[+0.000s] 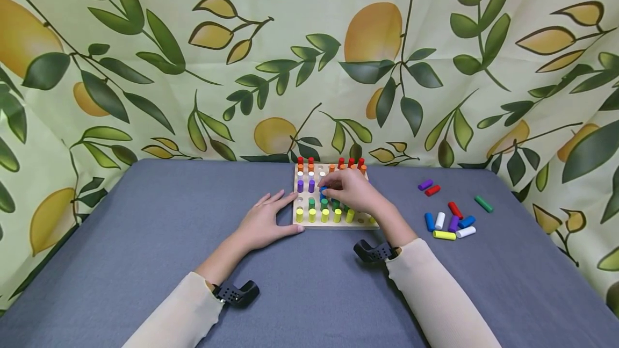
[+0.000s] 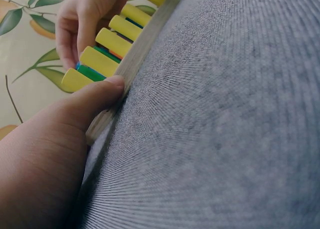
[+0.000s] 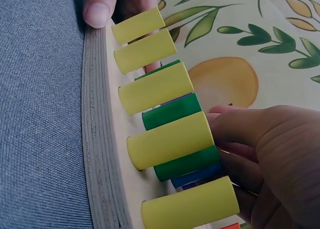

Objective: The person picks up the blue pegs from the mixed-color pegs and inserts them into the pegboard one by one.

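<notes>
A wooden pegboard (image 1: 314, 225) holds rows of coloured pegs, red at the back and yellow pegs (image 1: 325, 216) along the front. My right hand (image 1: 357, 189) reaches over the board and pinches a blue peg (image 1: 322, 194) just behind the green pegs; the hand hides part of the middle rows. Against the board's left side rests my left hand (image 1: 263, 223), fingers extended, its thumb on the front edge. In the left wrist view that thumb (image 2: 107, 89) touches the wooden edge. From the right wrist, the right fingers (image 3: 235, 126) are partly behind yellow and green pegs (image 3: 172, 111).
Loose pegs lie on the grey cloth to the right: a yellow peg (image 1: 444, 235), a green peg (image 1: 483, 203), a red peg (image 1: 455, 209), plus several blue, white and purple ones. A fruit-and-leaf patterned curtain (image 1: 309, 85) hangs behind the table (image 1: 193, 203).
</notes>
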The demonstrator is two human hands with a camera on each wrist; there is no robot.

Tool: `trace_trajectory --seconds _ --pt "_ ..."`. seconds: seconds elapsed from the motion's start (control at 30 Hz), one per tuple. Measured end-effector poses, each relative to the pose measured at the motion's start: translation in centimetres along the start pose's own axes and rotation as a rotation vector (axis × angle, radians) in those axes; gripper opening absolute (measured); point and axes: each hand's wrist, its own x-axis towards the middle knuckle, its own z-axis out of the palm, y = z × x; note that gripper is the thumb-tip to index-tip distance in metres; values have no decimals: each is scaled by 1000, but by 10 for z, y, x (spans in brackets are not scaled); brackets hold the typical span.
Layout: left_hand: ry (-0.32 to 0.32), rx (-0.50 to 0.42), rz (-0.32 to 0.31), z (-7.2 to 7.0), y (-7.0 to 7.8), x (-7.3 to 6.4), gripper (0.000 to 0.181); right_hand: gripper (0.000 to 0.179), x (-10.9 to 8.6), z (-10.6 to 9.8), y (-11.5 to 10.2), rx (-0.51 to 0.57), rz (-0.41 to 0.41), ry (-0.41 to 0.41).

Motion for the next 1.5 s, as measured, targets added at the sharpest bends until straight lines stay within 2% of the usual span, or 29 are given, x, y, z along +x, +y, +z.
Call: trace_trajectory --seconds 1.1,1.5 --pt "1 -4 7 1 -1 1 83 16 0 0 -2 -14 -15 30" --pt "7 0 13 1 -2 1 82 16 2 2 0 -62 -20 3"
